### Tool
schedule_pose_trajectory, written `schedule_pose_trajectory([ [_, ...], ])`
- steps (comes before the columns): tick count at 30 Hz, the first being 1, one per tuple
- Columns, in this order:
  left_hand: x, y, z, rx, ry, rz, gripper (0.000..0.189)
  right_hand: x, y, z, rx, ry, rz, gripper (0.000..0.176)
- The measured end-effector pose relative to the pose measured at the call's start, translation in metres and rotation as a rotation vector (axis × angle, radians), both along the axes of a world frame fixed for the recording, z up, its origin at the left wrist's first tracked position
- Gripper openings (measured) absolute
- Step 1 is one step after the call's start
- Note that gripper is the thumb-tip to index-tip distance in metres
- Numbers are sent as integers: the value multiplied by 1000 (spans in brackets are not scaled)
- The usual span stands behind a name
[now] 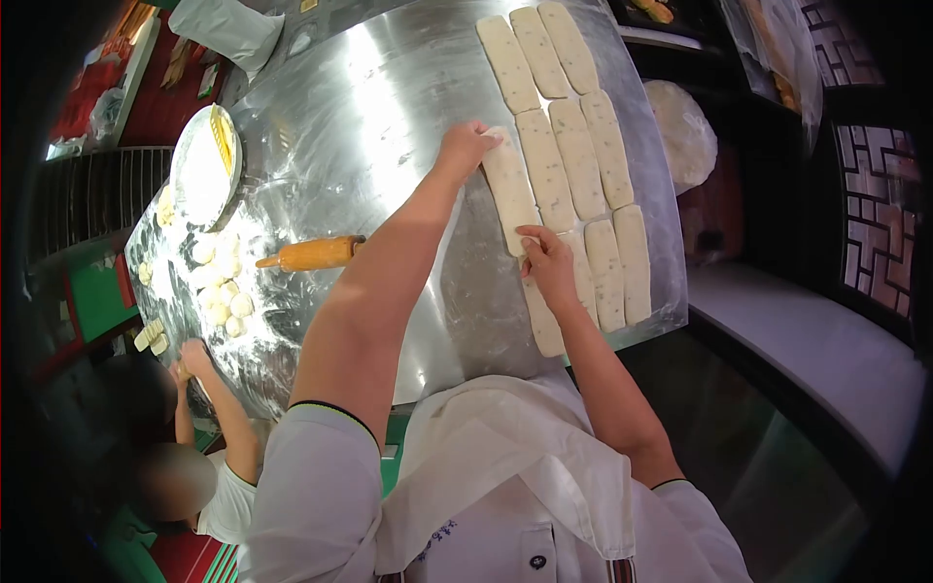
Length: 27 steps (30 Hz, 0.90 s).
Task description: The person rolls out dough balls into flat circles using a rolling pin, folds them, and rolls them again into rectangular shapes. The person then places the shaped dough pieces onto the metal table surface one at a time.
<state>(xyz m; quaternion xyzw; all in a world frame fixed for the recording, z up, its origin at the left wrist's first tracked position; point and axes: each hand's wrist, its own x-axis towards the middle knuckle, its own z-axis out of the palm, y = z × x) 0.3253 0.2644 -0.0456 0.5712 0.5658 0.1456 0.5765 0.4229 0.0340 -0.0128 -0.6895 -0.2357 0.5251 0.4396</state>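
Observation:
A flat, oblong dough strip (509,187) with small specks lies on the metal table (437,321). My left hand (468,148) pinches its far end. At its near end, my right hand (549,262) holds the edge between thumb and fingers. Several similar strips (575,155) lie in rows just to the right, close side by side. One more strip (544,323) sits below my right hand, partly hidden by it. A wooden rolling pin (316,254) rests left of my left forearm, which hides its right end.
A white bowl (201,170) with a yellow tool stands at the table's left. Floured dough pieces (225,291) lie below it. At the lower left, a co-worker's hands (191,360) work at the table edge. A wrapped whitish bundle (683,136) sits past the right edge.

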Motion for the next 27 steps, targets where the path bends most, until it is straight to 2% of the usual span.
schedule_pose_trajectory([
  [4, 14, 5, 2, 62, 10, 15, 28, 4, 7, -6, 0, 83, -57, 19],
  [6, 16, 5, 7, 164, 158, -18, 28, 6, 7, -7, -12, 92, -49, 19],
  [10, 17, 5, 4, 217, 234, -67, 29, 8, 8, -8, -44, 97, -32, 19],
  [12, 18, 4, -2, 359, 347, -52, 29, 9, 10, -7, -49, 86, -16, 19],
  [14, 17, 5, -7, 410, 321, -62, 30, 10, 11, -6, -55, 75, 6, 19],
  [17, 15, 3, -3, 524, 272, -55, 32, 16, 7, 4, -104, -16, 155, 21],
  [19, 4, -19, 4, 556, 255, -32, 33, 19, -8, 12, 121, -720, 305, 23],
  [21, -8, -41, 14, 605, 254, 48, 38, 25, -14, 28, 61, -728, 268, 23],
  [22, -13, -59, 11, 598, 256, 57, 38, 29, -13, 32, 15, -743, 208, 24],
  [24, -20, -108, 6, 29, 117, 110, 45, 40, -10, 28, 116, -793, 175, 24],
  [27, -13, -154, -1, -23, 45, 166, 50, 53, 9, 19, 288, -889, 158, 25],
])
